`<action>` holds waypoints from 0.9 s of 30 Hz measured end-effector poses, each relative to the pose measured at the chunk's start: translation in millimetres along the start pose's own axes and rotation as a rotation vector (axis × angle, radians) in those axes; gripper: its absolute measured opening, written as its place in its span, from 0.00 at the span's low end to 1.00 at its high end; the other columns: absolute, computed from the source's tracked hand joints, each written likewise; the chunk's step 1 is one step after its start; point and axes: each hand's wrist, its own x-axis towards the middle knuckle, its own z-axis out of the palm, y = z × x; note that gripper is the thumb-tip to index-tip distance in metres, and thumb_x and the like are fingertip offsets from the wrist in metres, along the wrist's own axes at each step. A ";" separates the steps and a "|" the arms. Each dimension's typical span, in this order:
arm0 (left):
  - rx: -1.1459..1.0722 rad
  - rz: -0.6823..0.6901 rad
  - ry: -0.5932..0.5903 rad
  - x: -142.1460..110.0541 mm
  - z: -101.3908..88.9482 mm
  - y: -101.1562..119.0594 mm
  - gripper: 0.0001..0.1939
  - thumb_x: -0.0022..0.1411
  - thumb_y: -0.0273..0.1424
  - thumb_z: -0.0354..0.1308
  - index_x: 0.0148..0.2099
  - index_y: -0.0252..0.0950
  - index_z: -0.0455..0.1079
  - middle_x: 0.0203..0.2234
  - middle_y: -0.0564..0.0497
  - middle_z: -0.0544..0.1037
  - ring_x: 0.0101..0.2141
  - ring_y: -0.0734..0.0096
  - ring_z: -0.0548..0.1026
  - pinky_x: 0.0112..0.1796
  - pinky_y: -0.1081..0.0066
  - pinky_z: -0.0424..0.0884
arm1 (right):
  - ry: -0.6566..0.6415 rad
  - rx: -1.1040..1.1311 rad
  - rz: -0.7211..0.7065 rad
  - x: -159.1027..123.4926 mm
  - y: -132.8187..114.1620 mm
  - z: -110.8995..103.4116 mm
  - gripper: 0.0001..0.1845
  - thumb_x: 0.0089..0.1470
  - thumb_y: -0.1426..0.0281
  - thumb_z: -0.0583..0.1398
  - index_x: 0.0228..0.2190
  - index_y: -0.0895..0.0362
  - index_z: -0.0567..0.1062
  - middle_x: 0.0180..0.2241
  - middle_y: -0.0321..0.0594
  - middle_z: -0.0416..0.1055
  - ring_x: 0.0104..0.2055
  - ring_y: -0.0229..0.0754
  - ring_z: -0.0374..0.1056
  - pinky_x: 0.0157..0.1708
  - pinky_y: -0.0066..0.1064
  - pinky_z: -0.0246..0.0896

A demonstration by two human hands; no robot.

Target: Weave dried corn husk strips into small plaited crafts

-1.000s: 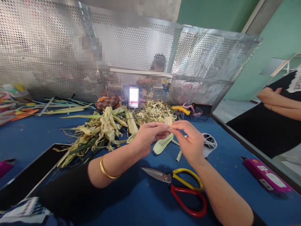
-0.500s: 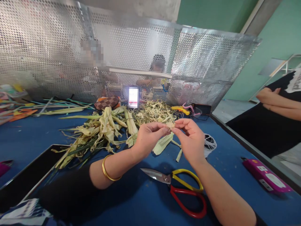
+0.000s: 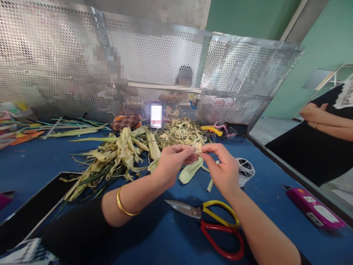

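Between my two hands is a small pale piece of corn husk [image 3: 198,147], pinched at its two sides. The fingertips of my left hand [image 3: 174,162] close on its left side, and the thumb and forefinger of my right hand [image 3: 222,166] grip its right side. My fingers hide part of it. Just below my hands, a wider green husk strip [image 3: 191,171] lies on the blue table [image 3: 154,235]. Nearer to me rest scissors [image 3: 196,212] with one yellow and one red handle, their blades together and pointing left.
A heap of dried husks [image 3: 121,156] lies left of my hands, shredded husk [image 3: 184,130] behind them. A lit phone [image 3: 156,116] leans near the perforated metal screen [image 3: 165,48]. At right are a white spool [image 3: 245,170], a purple box [image 3: 314,208] and a person with folded arms [image 3: 325,117].
My right hand has shifted slightly, its fingers now pinching the husk piece more from the side. The pale piece shows more between my fingertips. The view has tilted a little.
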 end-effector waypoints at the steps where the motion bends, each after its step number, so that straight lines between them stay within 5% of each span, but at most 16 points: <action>1: -0.009 -0.030 0.002 -0.2 -0.1 1.0 0.09 0.48 0.34 0.65 0.26 0.33 0.73 0.21 0.50 0.77 0.25 0.74 0.74 0.33 0.72 0.70 | -0.019 -0.050 -0.065 0.1 0.0 -1.1 0.03 0.53 0.72 0.59 0.32 0.53 0.72 0.32 0.37 0.74 0.37 0.42 0.69 0.39 0.35 0.63; 7: -0.083 -0.103 -0.062 -0.6 -0.5 4.0 0.07 0.47 0.32 0.65 0.27 0.33 0.73 0.23 0.50 0.77 0.27 0.75 0.75 0.37 0.72 0.70 | 0.014 -0.129 -0.154 -1.4 2.4 -2.7 0.05 0.55 0.72 0.58 0.33 0.51 0.74 0.32 0.37 0.76 0.38 0.43 0.70 0.40 0.36 0.64; 12: -0.115 -0.085 -0.089 2.4 -2.0 2.3 0.07 0.45 0.28 0.66 0.29 0.32 0.74 0.24 0.51 0.77 0.28 0.76 0.74 0.38 0.72 0.70 | 0.002 -0.043 -0.043 -0.5 0.3 -1.1 0.04 0.54 0.72 0.58 0.30 0.52 0.74 0.31 0.36 0.75 0.37 0.43 0.70 0.39 0.36 0.65; 20: 0.010 0.127 -0.094 0.4 -1.0 -1.2 0.06 0.47 0.31 0.65 0.29 0.33 0.74 0.24 0.52 0.77 0.28 0.76 0.73 0.35 0.73 0.69 | 0.051 0.077 0.095 2.0 -3.8 -0.6 0.03 0.51 0.70 0.61 0.26 0.54 0.73 0.29 0.36 0.74 0.34 0.42 0.70 0.36 0.34 0.66; 27: 0.006 0.134 -0.087 -2.0 1.0 -5.7 0.09 0.45 0.32 0.67 0.30 0.33 0.75 0.26 0.50 0.79 0.30 0.72 0.76 0.38 0.70 0.71 | 0.112 0.085 0.203 0.9 -3.8 1.3 0.02 0.48 0.71 0.62 0.28 0.55 0.73 0.28 0.36 0.74 0.31 0.40 0.70 0.34 0.33 0.66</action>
